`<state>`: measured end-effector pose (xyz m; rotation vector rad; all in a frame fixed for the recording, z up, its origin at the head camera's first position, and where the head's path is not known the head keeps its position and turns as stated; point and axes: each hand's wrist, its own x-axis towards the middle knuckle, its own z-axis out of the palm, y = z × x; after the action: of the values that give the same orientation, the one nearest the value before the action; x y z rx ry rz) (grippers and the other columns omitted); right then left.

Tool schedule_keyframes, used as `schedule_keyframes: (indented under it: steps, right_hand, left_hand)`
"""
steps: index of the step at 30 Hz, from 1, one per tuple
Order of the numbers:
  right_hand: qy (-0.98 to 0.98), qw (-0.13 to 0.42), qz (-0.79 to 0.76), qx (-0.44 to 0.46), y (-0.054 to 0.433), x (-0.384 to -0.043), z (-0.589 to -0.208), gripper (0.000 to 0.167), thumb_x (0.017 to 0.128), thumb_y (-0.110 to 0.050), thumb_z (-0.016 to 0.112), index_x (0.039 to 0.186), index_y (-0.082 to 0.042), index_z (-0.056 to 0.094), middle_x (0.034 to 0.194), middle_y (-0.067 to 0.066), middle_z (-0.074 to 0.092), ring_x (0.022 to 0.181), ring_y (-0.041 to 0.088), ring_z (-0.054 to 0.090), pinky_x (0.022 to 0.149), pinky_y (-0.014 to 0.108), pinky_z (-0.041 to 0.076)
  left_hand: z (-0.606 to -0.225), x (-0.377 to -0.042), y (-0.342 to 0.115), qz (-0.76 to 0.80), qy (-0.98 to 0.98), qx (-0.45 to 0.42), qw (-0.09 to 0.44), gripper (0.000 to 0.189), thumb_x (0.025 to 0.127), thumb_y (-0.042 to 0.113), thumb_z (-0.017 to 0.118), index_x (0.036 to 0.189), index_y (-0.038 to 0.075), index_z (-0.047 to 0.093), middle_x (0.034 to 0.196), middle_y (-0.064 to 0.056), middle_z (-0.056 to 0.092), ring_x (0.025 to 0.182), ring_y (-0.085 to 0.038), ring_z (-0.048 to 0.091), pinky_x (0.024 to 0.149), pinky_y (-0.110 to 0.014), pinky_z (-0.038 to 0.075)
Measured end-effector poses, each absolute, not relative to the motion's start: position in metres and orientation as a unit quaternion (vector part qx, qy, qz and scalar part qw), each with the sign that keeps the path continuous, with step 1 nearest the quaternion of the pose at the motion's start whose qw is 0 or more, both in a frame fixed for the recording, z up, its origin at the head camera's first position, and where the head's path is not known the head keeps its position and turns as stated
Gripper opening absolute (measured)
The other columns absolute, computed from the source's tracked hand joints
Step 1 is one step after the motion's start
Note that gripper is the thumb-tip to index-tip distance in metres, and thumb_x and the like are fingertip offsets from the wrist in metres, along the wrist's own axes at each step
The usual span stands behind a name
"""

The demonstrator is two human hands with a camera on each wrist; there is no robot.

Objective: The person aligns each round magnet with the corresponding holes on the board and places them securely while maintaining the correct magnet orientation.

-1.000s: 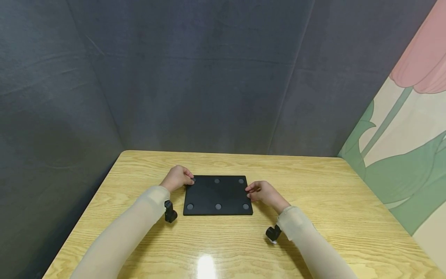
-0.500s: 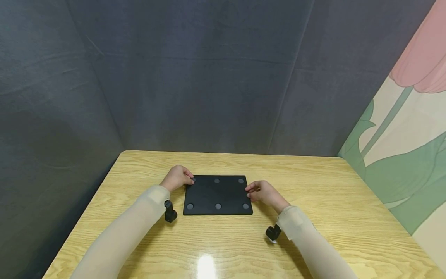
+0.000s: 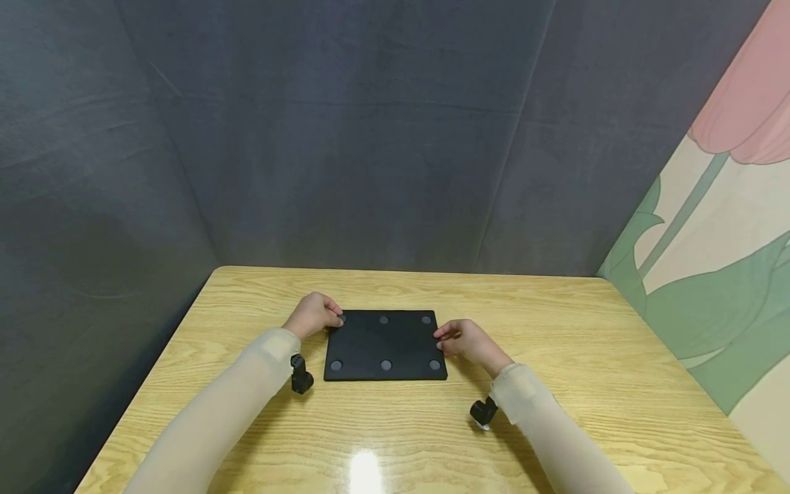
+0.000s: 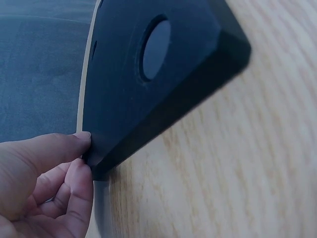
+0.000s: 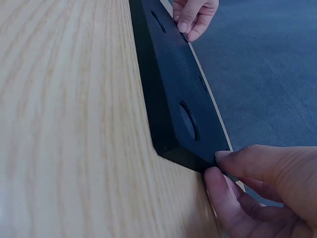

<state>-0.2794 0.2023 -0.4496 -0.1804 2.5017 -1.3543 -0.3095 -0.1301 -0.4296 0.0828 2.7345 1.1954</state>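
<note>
A flat black rectangular board (image 3: 385,344) with several round grey recesses lies on the wooden table in the head view. My left hand (image 3: 315,315) is at its far left corner. In the left wrist view, thumb and fingertips pinch the board's edge there, beside a round recess (image 4: 157,50). On the other side my right hand (image 3: 470,343) grips the middle of the right edge between thumb and fingers. The right wrist view shows that thumb on the top face and a fingertip against the side of the board (image 5: 171,114).
The wood-grain table (image 3: 586,384) ends at a dark grey curtain (image 3: 370,151) behind and to the left. A wall with a painted pink tulip (image 3: 747,123) stands on the right. Small black cameras (image 3: 301,376) hang from both wrists.
</note>
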Motion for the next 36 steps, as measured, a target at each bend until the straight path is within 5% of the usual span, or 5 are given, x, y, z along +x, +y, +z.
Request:
schedule_keyframes:
  steps: [36]
  right_hand:
    - [0.866, 0.144, -0.475, -0.060, 0.2016, -0.2781, -0.4470, 0.022, 0.084, 0.009, 0.061, 0.106, 0.007, 0.064, 0.092, 0.013, 0.062, 0.078, 0.015, 0.061, 0.072, 0.028, 0.057]
  left_hand:
    - [-0.4308, -0.3106, -0.1294, 0.407, 0.910, 0.024, 0.076, 0.010, 0.080, 0.008, 0.077, 0.088, 0.004, 0.072, 0.087, -0.007, 0.070, 0.070, -0.016, 0.058, 0.061, -0.025, 0.047]
